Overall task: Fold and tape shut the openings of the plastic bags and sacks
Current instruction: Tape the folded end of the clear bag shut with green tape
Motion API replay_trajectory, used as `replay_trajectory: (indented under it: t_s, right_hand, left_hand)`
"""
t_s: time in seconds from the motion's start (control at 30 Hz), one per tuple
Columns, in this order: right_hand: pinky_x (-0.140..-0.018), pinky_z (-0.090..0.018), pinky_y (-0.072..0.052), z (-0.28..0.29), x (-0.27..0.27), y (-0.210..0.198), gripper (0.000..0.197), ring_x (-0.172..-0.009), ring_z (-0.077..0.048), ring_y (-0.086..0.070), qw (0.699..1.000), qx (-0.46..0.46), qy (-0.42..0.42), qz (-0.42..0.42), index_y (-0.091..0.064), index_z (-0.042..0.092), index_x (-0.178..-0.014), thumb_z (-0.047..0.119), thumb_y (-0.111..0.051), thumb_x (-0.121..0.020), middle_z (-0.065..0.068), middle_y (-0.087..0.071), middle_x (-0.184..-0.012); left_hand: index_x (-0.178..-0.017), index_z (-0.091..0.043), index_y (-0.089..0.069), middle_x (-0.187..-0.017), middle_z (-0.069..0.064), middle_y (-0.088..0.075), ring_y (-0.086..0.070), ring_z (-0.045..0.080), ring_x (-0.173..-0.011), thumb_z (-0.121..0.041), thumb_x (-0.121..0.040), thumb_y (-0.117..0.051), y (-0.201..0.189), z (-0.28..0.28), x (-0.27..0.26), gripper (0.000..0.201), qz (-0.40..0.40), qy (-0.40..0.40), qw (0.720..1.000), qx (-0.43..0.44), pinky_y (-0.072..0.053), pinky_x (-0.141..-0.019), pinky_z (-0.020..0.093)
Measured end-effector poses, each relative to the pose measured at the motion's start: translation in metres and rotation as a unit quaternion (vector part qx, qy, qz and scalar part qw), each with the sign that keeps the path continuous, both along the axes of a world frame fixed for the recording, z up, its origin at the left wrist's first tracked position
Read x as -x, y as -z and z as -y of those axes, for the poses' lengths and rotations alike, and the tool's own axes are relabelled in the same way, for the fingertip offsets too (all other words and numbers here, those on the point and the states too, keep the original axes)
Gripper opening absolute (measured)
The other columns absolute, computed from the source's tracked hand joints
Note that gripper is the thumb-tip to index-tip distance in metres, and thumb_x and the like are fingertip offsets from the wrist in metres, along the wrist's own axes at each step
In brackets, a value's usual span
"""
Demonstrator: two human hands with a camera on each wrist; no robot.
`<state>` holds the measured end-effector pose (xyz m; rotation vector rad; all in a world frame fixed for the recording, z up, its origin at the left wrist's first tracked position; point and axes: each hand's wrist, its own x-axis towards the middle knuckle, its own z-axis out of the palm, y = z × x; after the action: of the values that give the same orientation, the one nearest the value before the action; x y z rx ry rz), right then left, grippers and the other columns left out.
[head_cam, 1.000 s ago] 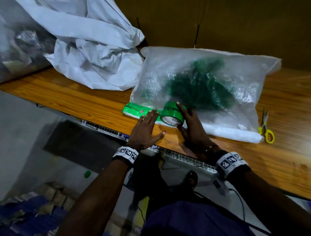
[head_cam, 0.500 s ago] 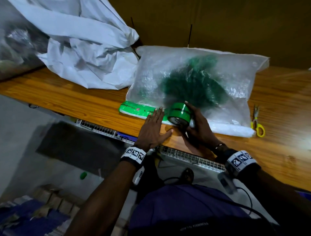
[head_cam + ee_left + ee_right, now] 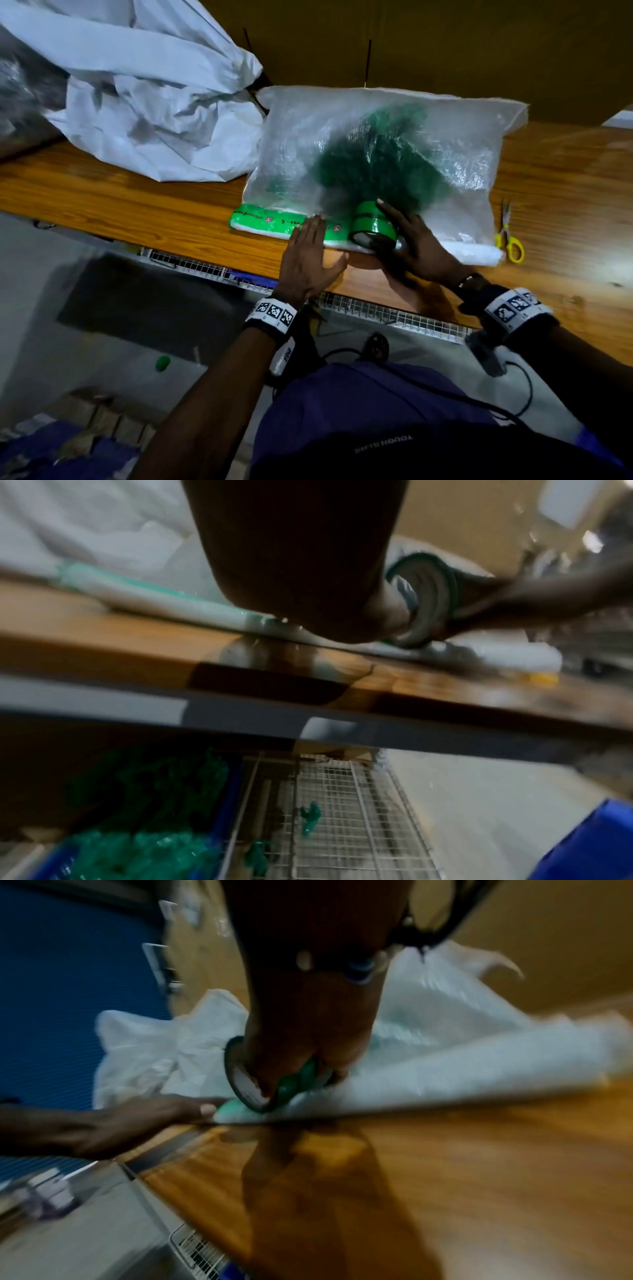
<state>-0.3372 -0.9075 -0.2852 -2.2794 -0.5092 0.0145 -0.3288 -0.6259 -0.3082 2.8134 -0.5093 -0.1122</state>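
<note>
A clear plastic bag (image 3: 452, 144) with dark green stuff inside lies on the wooden table (image 3: 113, 212). Its near edge is folded into a roll (image 3: 469, 253), and green printed tape (image 3: 263, 219) covers the left part of that fold. My left hand (image 3: 310, 253) lies flat, fingers straight, pressing the taped fold. My right hand (image 3: 411, 243) grips the green tape roll (image 3: 371, 224) standing on the fold. In the right wrist view the fingers curl round the tape roll (image 3: 250, 1080). The left wrist view shows the tape roll (image 3: 428, 599) beyond my left hand (image 3: 301, 561).
A crumpled white sack (image 3: 161, 102) lies at the back left of the table. Yellow-handled scissors (image 3: 508, 236) rest to the right of the bag. A wire rack (image 3: 376, 308) runs under the table's front edge. A brown wall stands behind.
My right hand has carried the tape roll rightward along the fold, laying down more green tape. My left hand has followed it to the right, staying flat on the tape.
</note>
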Motion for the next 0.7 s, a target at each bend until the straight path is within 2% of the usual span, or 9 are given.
replay_trajectory:
  t_s: [0.1, 0.23, 0.3, 0.4, 0.5, 0.6, 0.7]
  right_hand:
    - [-0.114, -0.044, -0.043, -0.016, 0.014, 0.015, 0.085, -0.137, -0.017, -0.045, 0.993, -0.073, 0.087, -0.035, -0.025, 0.034, -0.165, 0.030, -0.076, -0.097, -0.006, -0.045, -0.149]
    - [-0.105, -0.049, -0.052, -0.025, 0.017, 0.010, 0.076, -0.138, -0.019, -0.051, 0.987, -0.117, 0.100, -0.035, -0.035, 0.034, -0.161, 0.030, -0.075, -0.097, -0.003, -0.044, -0.148]
    - [-0.107, -0.043, -0.048, -0.012, 0.015, -0.001, 0.071, -0.131, -0.024, -0.052, 0.997, -0.062, 0.052, -0.011, -0.036, 0.030, -0.162, 0.039, -0.070, -0.099, -0.005, -0.042, -0.139]
    - [-0.092, -0.036, -0.043, 0.019, 0.013, -0.020, 0.071, -0.107, -0.031, -0.050, 0.997, 0.062, 0.001, 0.047, -0.035, 0.026, -0.163, 0.050, -0.057, -0.100, -0.011, -0.041, -0.119]
    - [-0.086, -0.035, -0.042, 0.042, 0.017, -0.024, 0.073, -0.102, -0.033, -0.050, 0.993, 0.104, -0.002, 0.051, -0.032, 0.030, -0.164, 0.047, -0.058, -0.098, -0.012, -0.040, -0.117]
    - [-0.096, -0.029, -0.043, 0.038, 0.021, -0.014, 0.075, -0.110, -0.025, -0.052, 0.999, 0.040, 0.010, 0.024, -0.028, 0.030, -0.165, 0.036, -0.064, -0.100, -0.010, -0.041, -0.126]
    - [-0.102, -0.014, -0.038, 0.023, 0.025, 0.000, 0.078, -0.119, -0.012, -0.051, 0.997, -0.054, 0.051, -0.006, -0.029, 0.031, -0.164, 0.039, -0.071, -0.099, -0.008, -0.046, -0.133]
  left_hand:
    - [-0.162, -0.004, -0.028, -0.171, 0.013, -0.023, -0.017, 0.024, -0.160, -0.065, -0.094, -0.046, 0.004, 0.012, 0.006, 0.094, 0.003, 0.024, 0.999, 0.034, -0.017, -0.129, 0.044]
    - [-0.165, -0.007, -0.021, -0.174, 0.008, -0.017, -0.009, 0.020, -0.161, -0.070, -0.093, -0.047, 0.009, 0.011, 0.008, 0.099, -0.002, 0.026, 0.999, 0.019, -0.010, -0.131, 0.040]
    - [-0.165, -0.008, -0.021, -0.174, 0.007, -0.014, -0.008, 0.019, -0.161, -0.072, -0.090, -0.048, 0.010, 0.009, 0.008, 0.102, -0.004, 0.032, 0.999, -0.002, -0.010, -0.131, 0.039]
    - [-0.164, -0.009, -0.025, -0.174, 0.007, -0.014, -0.009, 0.020, -0.161, -0.072, -0.089, -0.050, 0.010, 0.011, 0.008, 0.101, -0.008, 0.033, 0.999, -0.010, -0.012, -0.130, 0.040]
    - [-0.163, -0.009, -0.027, -0.174, 0.007, -0.016, -0.012, 0.020, -0.161, -0.072, -0.090, -0.048, 0.009, 0.012, 0.009, 0.098, -0.004, 0.027, 1.000, -0.010, -0.014, -0.130, 0.040]
    - [-0.163, -0.006, -0.027, -0.173, 0.010, -0.020, -0.015, 0.022, -0.160, -0.069, -0.092, -0.048, 0.001, 0.022, 0.009, 0.097, 0.003, 0.007, 1.000, 0.004, -0.014, -0.130, 0.041]
    - [-0.165, -0.005, -0.019, -0.173, 0.010, -0.016, -0.011, 0.022, -0.161, -0.065, -0.095, -0.049, -0.002, 0.044, 0.014, 0.096, 0.002, 0.038, 0.999, 0.024, -0.008, -0.131, 0.040]
